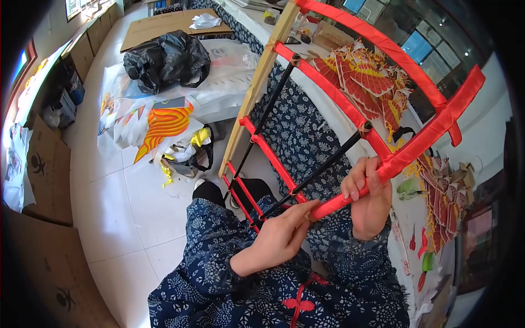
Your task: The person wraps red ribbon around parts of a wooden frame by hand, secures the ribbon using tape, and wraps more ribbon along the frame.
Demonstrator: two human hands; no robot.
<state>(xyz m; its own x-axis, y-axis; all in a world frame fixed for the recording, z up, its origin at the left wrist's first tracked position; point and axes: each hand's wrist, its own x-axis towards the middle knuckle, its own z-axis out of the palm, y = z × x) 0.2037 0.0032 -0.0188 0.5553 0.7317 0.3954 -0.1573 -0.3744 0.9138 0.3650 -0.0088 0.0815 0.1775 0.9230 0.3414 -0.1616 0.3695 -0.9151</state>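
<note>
Black bag [164,61] on white sheeting [227,94], white wad [205,21] on cardboard [156,28].

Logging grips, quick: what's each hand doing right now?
Left hand: closed at the lower end of the red-wrapped bar.
Right hand: closed around the same bar, higher up.

two hands [279,235], one red-wrapped frame [415,143], two black rods [330,162], one wooden bar [258,82]
</note>
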